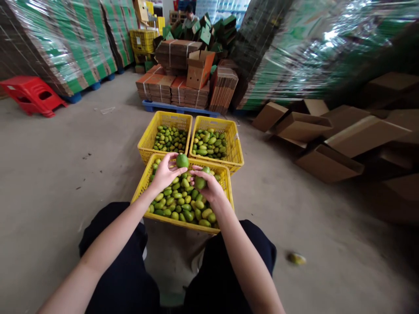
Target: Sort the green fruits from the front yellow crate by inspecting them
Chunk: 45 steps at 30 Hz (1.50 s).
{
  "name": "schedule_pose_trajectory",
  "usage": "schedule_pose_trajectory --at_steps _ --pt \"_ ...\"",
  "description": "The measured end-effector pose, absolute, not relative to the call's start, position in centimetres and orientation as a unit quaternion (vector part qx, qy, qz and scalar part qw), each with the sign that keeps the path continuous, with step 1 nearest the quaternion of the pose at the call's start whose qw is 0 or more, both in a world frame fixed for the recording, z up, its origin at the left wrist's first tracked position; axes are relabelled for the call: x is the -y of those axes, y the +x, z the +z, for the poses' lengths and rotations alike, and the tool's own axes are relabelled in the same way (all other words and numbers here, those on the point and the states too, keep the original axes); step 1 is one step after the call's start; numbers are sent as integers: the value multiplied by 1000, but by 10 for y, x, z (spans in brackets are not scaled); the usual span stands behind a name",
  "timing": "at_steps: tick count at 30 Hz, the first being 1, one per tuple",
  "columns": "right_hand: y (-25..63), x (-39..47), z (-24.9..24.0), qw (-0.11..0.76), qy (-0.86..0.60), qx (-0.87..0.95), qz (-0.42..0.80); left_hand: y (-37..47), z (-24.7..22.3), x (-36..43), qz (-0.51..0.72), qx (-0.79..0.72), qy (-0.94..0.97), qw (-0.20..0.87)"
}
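My left hand (166, 173) grips a round green fruit (182, 160) between thumb and fingers, above the near yellow crate (140, 188). Just to the right, my right hand (209, 185) is closed around another green fruit (200, 182); its fingers partly cover it. Many green and yellowish fruits (188, 214) fill the near crate below both hands. Behind it stand two more yellow crates, the left one (146, 141) with smaller green fruits (170, 138) and the right one (236, 150) with larger green fruits (211, 142).
A red stool (32, 93) stands at the left. Open cardboard boxes (327, 161) lie at the right. Bundled cardboard (190, 90) rests on a blue pallet (180, 107) behind the crates. One fruit (296, 258) lies on the floor at lower right. A person (190, 17) is far back.
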State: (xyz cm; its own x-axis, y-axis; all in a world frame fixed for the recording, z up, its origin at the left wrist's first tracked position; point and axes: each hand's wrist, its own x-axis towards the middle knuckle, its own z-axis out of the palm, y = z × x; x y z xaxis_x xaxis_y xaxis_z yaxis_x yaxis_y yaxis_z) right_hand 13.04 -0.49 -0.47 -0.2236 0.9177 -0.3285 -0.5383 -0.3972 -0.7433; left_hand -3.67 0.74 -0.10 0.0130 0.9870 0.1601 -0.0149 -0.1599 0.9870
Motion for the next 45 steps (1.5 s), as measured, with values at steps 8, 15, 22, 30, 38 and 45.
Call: schedule_pose_trajectory --at_steps 8,15,22,30,38,45 --pt "134 11 -2 559 -455 522 456 -33 5 -2 554 -416 565 448" --pt "134 16 -9 534 -403 713 211 -31 9 6 553 -372 642 378" --pt "128 18 -6 594 -396 611 343 -31 16 8 564 -375 539 501" --pt "132 2 -1 536 -305 187 765 -36 29 1 437 -338 140 822" --pt "137 -6 -11 398 -234 51 886 -27 31 -2 368 -369 20 853" --pt "140 -5 -13 415 -287 3 863 -26 21 -1 379 -377 -12 845"
